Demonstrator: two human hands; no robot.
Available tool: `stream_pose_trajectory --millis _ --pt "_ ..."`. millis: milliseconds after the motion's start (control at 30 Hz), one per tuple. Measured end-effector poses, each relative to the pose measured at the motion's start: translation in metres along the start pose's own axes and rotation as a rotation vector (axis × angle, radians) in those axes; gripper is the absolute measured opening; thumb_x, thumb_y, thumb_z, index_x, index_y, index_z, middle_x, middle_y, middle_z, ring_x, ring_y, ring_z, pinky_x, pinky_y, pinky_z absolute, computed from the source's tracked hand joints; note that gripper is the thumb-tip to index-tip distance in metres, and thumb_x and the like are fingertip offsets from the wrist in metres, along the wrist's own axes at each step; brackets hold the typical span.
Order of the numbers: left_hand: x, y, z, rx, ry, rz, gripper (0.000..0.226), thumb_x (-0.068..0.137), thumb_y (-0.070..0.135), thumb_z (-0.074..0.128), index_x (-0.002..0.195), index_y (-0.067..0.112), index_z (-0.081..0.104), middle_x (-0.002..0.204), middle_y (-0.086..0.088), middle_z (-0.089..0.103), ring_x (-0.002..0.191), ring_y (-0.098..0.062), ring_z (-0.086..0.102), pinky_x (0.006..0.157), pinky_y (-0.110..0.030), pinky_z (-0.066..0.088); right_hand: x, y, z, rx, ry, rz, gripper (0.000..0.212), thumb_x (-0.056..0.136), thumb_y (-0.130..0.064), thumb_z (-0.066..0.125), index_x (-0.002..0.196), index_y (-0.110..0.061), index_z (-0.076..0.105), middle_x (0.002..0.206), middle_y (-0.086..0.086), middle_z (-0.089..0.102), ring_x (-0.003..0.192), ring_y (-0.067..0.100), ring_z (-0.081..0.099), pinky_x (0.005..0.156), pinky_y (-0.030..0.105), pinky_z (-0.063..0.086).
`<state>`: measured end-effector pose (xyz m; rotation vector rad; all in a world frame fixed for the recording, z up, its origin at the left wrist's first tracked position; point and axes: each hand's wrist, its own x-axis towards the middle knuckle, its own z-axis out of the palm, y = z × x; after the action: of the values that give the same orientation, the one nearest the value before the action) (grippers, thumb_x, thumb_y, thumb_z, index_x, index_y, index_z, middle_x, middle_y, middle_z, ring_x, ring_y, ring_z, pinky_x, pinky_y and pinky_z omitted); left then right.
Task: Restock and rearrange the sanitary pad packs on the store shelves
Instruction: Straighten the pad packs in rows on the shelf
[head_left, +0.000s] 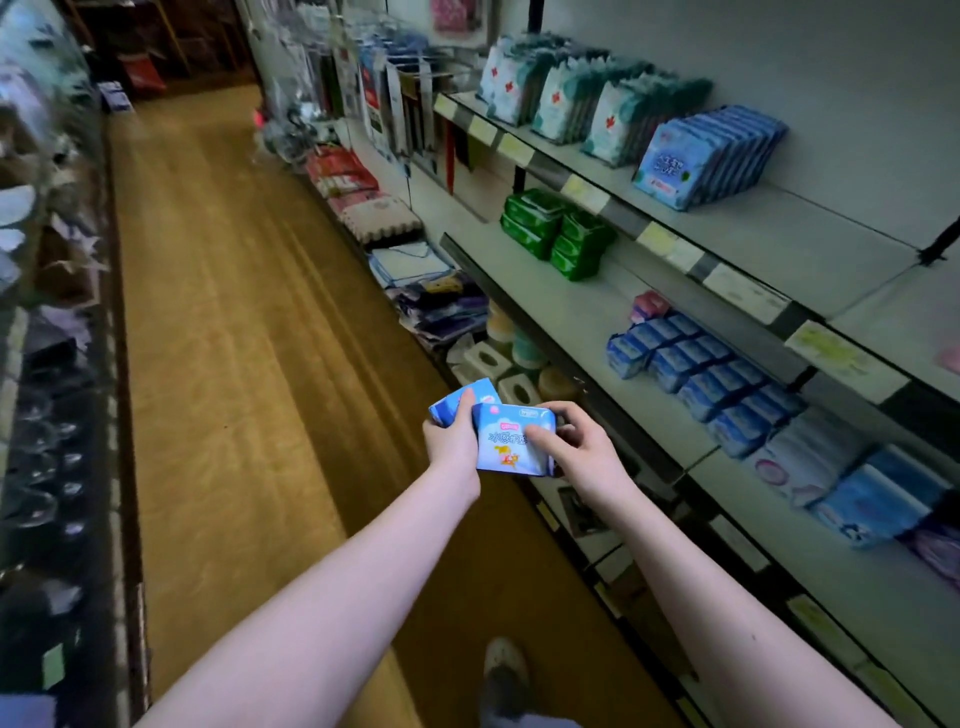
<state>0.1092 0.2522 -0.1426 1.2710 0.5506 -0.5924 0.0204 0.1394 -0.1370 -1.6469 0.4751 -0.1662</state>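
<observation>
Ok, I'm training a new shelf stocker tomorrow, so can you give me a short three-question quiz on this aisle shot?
1. True or false: the right hand is empty.
2. Relative to the white-and-teal upright packs, the stacked green plastic packs sit: A) beside them, B) one shelf lower, C) one shelf higher.
3. How many light blue plastic packs do the left hand and right hand hold between them?

Key: 1 false; 2 B; 3 two.
</observation>
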Motion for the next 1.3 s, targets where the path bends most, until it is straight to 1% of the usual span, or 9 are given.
stream_pose_trajectory --millis 133,400,500,767,933,1000,1067,1200,1300 --pt "0.028 0.031 0.024 0.01 0.04 0.034 0.039 0.089 0.039 0.064 0.111 0.017 0.041 0.087 -0.008 0.064 0.072 -0.022 0.065 0.072 -0.037 0.056 0.053 -0.008 -0.003 0.021 -0.013 -0.001 0.02 0.083 -0.035 0.072 0.1 -0.031 0.06 0.101 0.005 0.068 0.09 0.018 0.069 0.071 0.036 0.058" --pt "0.087 0.083 0.069 0.026 0.081 0.084 0.038 0.09 0.039 0.064 0.111 0.017 0.04 0.091 -0.008 0.064 0.076 -0.024 0.066 0.077 -0.04 0.056 0.145 -0.018 -0.007 0.082 -0.016 -0.021 0.035 0.086 -0.031 0.071 0.117 -0.026 0.055 0.106 0.007 0.066 0.091 0.017 0.066 0.062 0.023 0.049" --pt "0.103 0.094 0.082 0.07 0.04 0.064 0.037 0.091 0.039 0.062 0.112 0.019 0.039 0.091 -0.007 0.064 0.08 -0.025 0.066 0.079 -0.04 0.057 0.16 -0.021 -0.01 0.162 0.023 0.025 0.036 0.088 -0.023 0.068 0.12 -0.014 0.052 0.098 0.004 0.065 0.072 0.002 0.064 0.051 0.012 0.043" --pt "0.171 0.116 0.132 0.188 -0.127 0.078 0.053 0.089 0.039 0.065 0.127 0.01 0.042 0.114 -0.012 0.063 0.086 -0.027 0.064 0.063 -0.031 0.053 0.207 -0.013 -0.01 0.24 0.3 0.078 0.021 0.088 -0.011 0.066 0.107 -0.009 0.056 0.082 -0.006 0.062 0.051 -0.009 0.057 0.043 0.011 0.04" --pt "0.208 0.131 0.143 0.289 -0.236 0.056 0.049 0.092 0.034 0.062 0.128 0.008 0.041 0.118 -0.014 0.059 0.091 -0.027 0.061 0.082 -0.039 0.053 0.222 -0.017 0.013 0.188 0.47 0.093 0.016 0.088 -0.015 0.067 0.077 -0.021 0.058 0.068 -0.014 0.06 0.06 -0.006 0.056 0.055 0.009 0.042" --pt "0.217 0.137 0.149 0.345 -0.295 0.071 0.046 0.09 0.036 0.064 0.121 0.009 0.043 0.109 -0.013 0.06 0.091 -0.028 0.063 0.079 -0.039 0.053 0.223 -0.017 0.019 0.183 0.53 0.119 0.011 0.084 -0.022 0.072 0.09 -0.016 0.066 0.085 -0.007 0.07 0.075 0.007 0.066 0.066 0.019 0.051" --pt "0.224 0.138 0.157 0.411 -0.373 0.044 0.037 0.089 0.036 0.065 0.11 0.014 0.044 0.098 -0.01 0.062 0.083 -0.028 0.064 0.074 -0.038 0.054 0.222 -0.015 0.025 0.227 0.608 0.174 0.034 0.079 -0.026 0.076 0.107 -0.01 0.066 0.101 0.005 0.073 0.084 0.02 0.069 0.072 0.034 0.055" --pt "0.221 0.12 0.173 0.498 -0.498 -0.028 0.055 0.083 0.039 0.07 0.126 0.018 0.043 0.121 -0.015 0.061 0.103 -0.036 0.062 0.092 -0.052 0.05 0.211 -0.007 0.025 0.306 0.74 0.275 0.037 0.083 -0.018 0.073 0.117 -0.009 0.061 0.108 0.005 0.071 0.084 0.014 0.069 0.071 0.033 0.055" --pt "0.22 0.105 0.183 0.549 -0.527 -0.054 0.072 0.084 0.04 0.069 0.142 0.015 0.035 0.132 -0.016 0.054 0.112 -0.036 0.059 0.096 -0.051 0.049 0.206 -0.004 0.011 0.335 0.77 0.305 0.033 0.084 -0.019 0.072 0.114 -0.013 0.058 0.106 0.001 0.068 0.081 0.005 0.066 0.061 0.014 0.052"
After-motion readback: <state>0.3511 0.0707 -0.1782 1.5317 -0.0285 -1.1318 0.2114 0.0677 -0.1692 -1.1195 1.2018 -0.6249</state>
